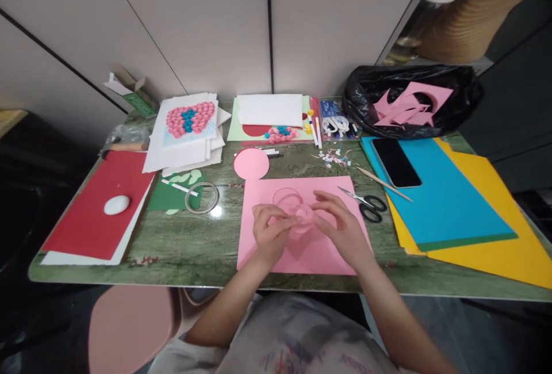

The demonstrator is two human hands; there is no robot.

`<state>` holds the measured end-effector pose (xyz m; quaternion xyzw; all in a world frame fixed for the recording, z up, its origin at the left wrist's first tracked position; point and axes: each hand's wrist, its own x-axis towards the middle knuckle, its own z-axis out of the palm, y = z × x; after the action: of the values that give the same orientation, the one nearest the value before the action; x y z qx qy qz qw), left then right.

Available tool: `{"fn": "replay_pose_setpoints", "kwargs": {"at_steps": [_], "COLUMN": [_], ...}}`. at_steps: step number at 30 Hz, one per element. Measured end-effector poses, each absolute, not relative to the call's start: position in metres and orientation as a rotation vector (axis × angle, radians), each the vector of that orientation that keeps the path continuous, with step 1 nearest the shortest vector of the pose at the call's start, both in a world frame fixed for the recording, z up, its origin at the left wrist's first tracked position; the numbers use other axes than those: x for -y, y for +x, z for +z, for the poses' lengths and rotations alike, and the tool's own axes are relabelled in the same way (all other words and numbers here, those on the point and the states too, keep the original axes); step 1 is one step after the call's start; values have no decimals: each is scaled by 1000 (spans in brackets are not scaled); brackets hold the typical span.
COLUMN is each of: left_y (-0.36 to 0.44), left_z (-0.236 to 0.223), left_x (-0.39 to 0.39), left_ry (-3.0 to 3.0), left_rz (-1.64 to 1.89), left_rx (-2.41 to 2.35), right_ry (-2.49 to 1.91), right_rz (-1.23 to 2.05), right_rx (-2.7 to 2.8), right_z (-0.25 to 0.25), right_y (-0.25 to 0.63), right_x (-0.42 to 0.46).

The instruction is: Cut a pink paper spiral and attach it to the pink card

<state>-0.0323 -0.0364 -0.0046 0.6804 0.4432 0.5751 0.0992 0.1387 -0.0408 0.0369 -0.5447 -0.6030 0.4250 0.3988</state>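
My left hand (272,229) and my right hand (342,225) meet over a pink paper sheet (254,256). Between their fingertips is a pink paper coil (304,214), loosely rolled like a rose. The left thumb and fingers pinch its near left side; the right thumb and fingers close on its right side. A circle outline (287,191) shows on the sheet just behind the coil. Scissors (370,206) with black handles lie right of my right hand. Beyond the sheet's far left corner is a pink paper disc (251,163).
Left are red paper (90,190) with a white oval object (116,205), green paper (159,200) and a tape ring (190,207). Right are blue paper (457,201), a phone (395,162), a pencil (383,183) and a black bag (362,89) of pink scraps. A rosette picture (190,118) lies behind.
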Motion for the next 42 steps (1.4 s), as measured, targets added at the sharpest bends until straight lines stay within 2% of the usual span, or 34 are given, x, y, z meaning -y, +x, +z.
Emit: {"fn": "replay_pose_setpoints", "kwargs": {"at_steps": [7, 15, 20, 23, 26, 29, 34, 38, 42], "left_y": [-29, -25, -25, -28, -32, -34, -31, -32, -36], "left_z": [-6, -5, -1, 7, 15, 19, 12, 3, 4], "left_x": [36, 39, 37, 31, 27, 27, 30, 30, 30], "left_ry": [2025, 1942, 1344, 875, 579, 478, 498, 564, 713], "left_rz": [1617, 1607, 1534, 1269, 1023, 942, 929, 977, 945], "left_rx": [-1368, -1309, -1393, -1195, -977, -900, -926, -988, -1007], "right_ry": [-1446, -1438, -1405, -1332, -1306, -1266, -1295, -1241, -1337], "right_rz": [731, 773, 367, 121, -12, -87, 165, 330, 1011], "right_rx": [1611, 1563, 1635, 1732, 1875, 2019, 2204, 1995, 1678], "right_z": [40, 41, 35, 26, 14, 1, -9, -1, 9], "right_y": [127, 128, 131, 136, 146, 158, 167, 159, 150], "right_x": [46, 44, 44, 43, 43, 44, 46, 42, 34]}}
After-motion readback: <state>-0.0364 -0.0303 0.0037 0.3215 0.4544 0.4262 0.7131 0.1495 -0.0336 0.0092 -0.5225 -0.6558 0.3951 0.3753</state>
